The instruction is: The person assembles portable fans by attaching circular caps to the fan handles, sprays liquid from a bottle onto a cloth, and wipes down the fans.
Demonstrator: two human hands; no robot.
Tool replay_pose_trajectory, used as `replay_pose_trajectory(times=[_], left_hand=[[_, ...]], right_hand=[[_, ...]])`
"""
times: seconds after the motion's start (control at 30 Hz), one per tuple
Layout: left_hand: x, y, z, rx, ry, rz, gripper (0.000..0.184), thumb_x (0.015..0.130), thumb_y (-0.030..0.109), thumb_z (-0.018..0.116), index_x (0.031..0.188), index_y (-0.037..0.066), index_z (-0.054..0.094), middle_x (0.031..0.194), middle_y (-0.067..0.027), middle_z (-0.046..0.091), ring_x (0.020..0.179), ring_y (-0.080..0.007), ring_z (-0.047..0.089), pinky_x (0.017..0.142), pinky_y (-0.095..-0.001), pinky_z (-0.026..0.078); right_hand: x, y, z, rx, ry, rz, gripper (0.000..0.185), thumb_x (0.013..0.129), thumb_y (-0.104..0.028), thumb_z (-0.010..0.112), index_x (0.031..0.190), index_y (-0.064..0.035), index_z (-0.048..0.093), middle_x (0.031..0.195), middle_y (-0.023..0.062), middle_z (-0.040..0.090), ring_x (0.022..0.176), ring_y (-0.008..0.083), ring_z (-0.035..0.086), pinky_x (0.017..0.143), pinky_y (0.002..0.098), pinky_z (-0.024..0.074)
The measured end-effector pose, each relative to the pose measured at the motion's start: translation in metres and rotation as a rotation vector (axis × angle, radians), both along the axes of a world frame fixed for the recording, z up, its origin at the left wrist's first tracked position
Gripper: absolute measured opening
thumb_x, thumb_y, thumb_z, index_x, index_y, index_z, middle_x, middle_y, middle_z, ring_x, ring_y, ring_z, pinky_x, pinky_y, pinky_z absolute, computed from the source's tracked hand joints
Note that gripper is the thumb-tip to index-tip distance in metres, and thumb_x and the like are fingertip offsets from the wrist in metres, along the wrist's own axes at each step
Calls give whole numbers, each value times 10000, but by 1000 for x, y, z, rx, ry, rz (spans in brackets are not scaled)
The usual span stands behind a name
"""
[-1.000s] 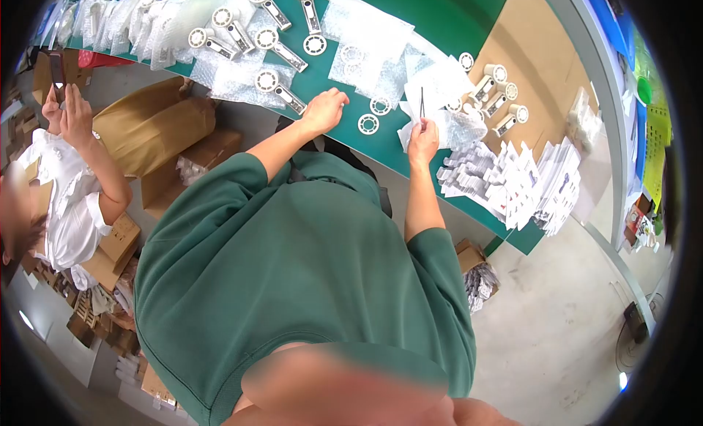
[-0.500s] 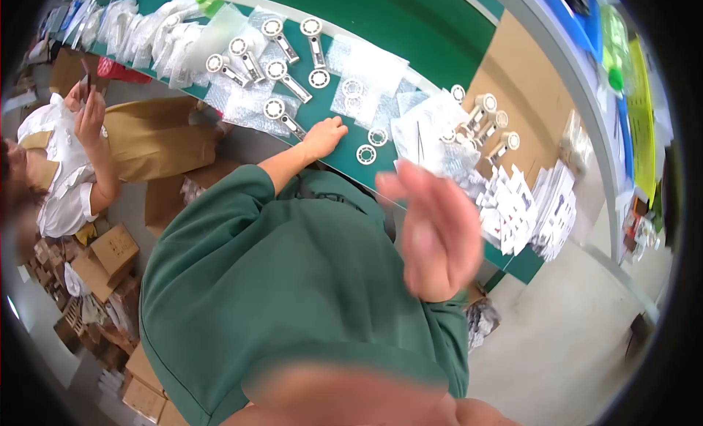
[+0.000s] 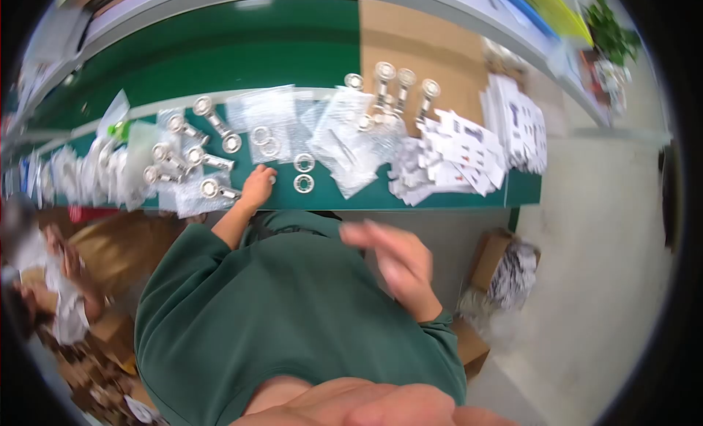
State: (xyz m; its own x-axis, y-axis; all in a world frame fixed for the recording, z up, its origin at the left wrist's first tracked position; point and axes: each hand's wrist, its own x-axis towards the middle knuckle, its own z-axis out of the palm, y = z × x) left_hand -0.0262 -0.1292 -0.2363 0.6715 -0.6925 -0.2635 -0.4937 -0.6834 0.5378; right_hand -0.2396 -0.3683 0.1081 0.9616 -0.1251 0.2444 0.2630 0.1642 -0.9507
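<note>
Two rings (image 3: 296, 184) lie on a green table (image 3: 293, 200), just right of the left hand (image 3: 256, 188). A pale piece (image 3: 273, 180) shows at its fingertips; whether gripped cannot be told. The right hand (image 3: 403, 271) hovers before the shirt (image 3: 293, 301), blurred, its grip unclear.

The left hand (image 3: 258, 187), curled, is just inside the near edge of the table (image 3: 337, 201); the right hand (image 3: 400, 262), blurred, hovers outside it.

Single head-worn camera, wide curved view, facing forward-down: wearer's green top (image 3: 300, 309) close at 6 o'clock, table (image 3: 523, 191) farther toward 12.
</note>
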Motion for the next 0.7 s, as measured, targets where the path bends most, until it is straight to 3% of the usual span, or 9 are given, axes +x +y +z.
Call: replay_pose_trajectory(times=[0.1, 0.13, 0.17, 0.27, 0.37, 0.53, 0.7], left_hand=[[4, -2, -5, -47, 14, -35, 226, 831, 37, 599, 1035, 119, 647, 1019, -134, 587, 965, -360, 609, 832, -456, 501], [6, -1, -8, -59, 11, -48, 221, 831, 40, 604, 1035, 116, 643, 1018, -133, 589, 966, -358, 608, 832, -454, 501], [5, -3, -11, -67, 5, -47, 218, 832, 42, 609, 1035, 113, 639, 1016, -133, 592, 967, -356, 608, 832, -453, 500], [0, -5, -1, -72, -51, -54, 192, 832, 50, 625, 1014, 111, 636, 1030, -121, 597, 1000, -340, 597, 840, -442, 499], [-3, -6, 4, -91, -118, -53, 196, 824, 57, 638, 1013, 111, 641, 1043, -110, 596, 1007, -332, 594, 846, -432, 500], [-11, -7, 9, -128, -102, 3, 261, 818, 85, 652, 1078, 98, 638, 1092, -123, 599, 1049, -337, 586, 896, -422, 491], [-23, 1, 11, -145, -54, 148, 398, 827, 105, 658, 1217, 96, 580, 1292, -154, 539, 1181, -363, 535, 996, -432, 456]], right_hand=[[-65, 14, -163, 4, 710, -395, 559, 1007, -297, 497, 1437, 52, 418, 1428, 214, 510, 1327, 267, 489, 1097, 348, 363], [-116, 28, -242, -40, 943, -442, 604, 1003, -372, 493, 1449, 27, 411, 1433, 196, 510, 1324, 277, 491, 1091, 360, 373], [-160, 46, -286, -76, 1176, -466, 650, 1000, -446, 490, 1462, 3, 404, 1438, 179, 510, 1321, 287, 493, 1085, 372, 383], [-177, 79, -246, 584, 1356, -391, 710, 994, -550, 453, 1467, -22, 413, 1472, 155, 471, 1329, 292, 475, 1092, 388, 376], [-167, 76, -226, 732, 1323, -373, 719, 988, -560, 456, 1459, -19, 422, 1455, 159, 484, 1319, 297, 484, 1088, 389, 381], [-148, 52, -232, 560, 1359, -306, 733, 977, -577, 460, 1446, -13, 438, 1428, 168, 505, 1303, 305, 498, 1081, 391, 388], [-118, 12, -260, -56, 1371, -91, 748, 967, -593, 464, 1433, -8, 454, 1400, 176, 527, 1286, 313, 512, 1075, 393, 396]])
